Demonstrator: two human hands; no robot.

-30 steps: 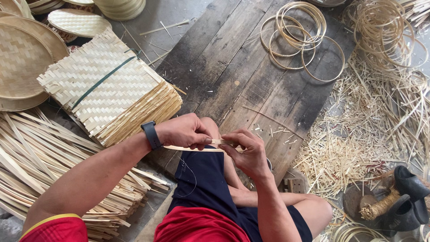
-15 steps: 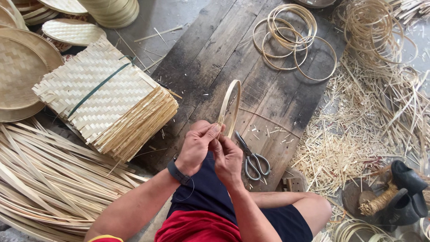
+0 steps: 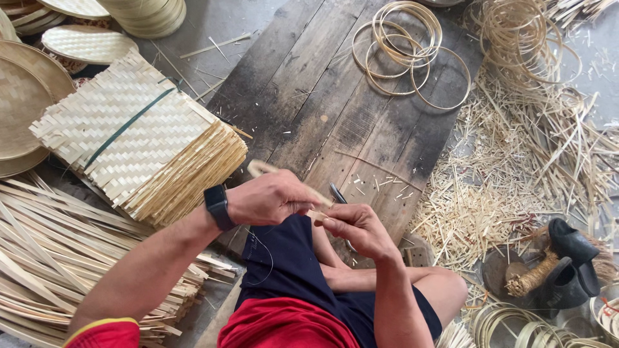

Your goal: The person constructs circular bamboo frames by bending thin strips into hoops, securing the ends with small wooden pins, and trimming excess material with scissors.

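Seen from the head camera, we held a thin bamboo strip (image 3: pixel 317 212) between both hands above the lap, at the near edge of the dark plank worktop (image 3: pixel 322 103). The left hand (image 3: pixel 274 196) was closed over the strip, whose pale looped end (image 3: pixel 258 169) stuck out to the left of the knuckles; the right hand (image 3: pixel 354 225) pinched the other end between thumb and fingertips, the two grips almost touching. We judged the step in hand to be the bending and joining of a strip into a hoop; the next move would call for a firm pinch where the ends overlapped and a steady pull, since so thin a strip could spring open or split. Scissors (image 3: pixel 338 193) lay on the planks just beyond the hands, mostly hidden by them. Finished hoops (image 3: pixel 406 51) lay well apart at the far end of the worktop. To the left stood a stack of woven mats (image 3: pixel 129 138) bound by a green band, with round woven trays (image 3: pixel 26 103) beyond it and long loose slats (image 3: pixel 58 258) nearer. To the right, cut offcuts (image 3: pixel 503 187) littered the floor, and dark sandals (image 3: pixel 567 261) lay at the near right. Nothing stood between the hands and the worktop.
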